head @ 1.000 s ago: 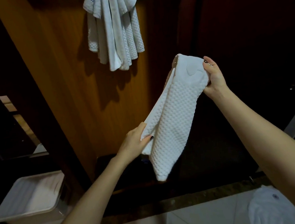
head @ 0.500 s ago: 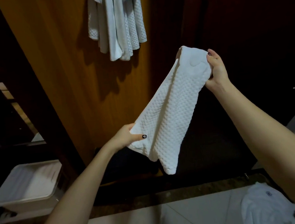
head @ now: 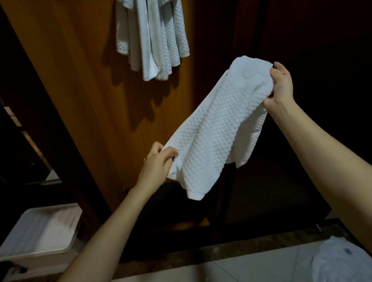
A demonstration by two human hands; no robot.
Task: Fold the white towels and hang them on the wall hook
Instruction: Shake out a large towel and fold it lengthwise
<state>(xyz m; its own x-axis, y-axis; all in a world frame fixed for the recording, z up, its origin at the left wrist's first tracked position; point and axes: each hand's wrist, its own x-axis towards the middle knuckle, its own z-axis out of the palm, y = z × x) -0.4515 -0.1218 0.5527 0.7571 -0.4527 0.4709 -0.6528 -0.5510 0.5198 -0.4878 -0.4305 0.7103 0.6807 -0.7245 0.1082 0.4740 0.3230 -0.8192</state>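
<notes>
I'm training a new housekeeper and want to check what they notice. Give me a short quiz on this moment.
1. True or false: the left hand and the right hand both grip the held towel.
2. The hung towels on the wooden panel are: A) above the held towel, B) below it, C) level with it.
3. Fill in: the right hand holds the towel's ___ end (upper or lower).
Key: 1 true; 2 A; 3 upper.
</notes>
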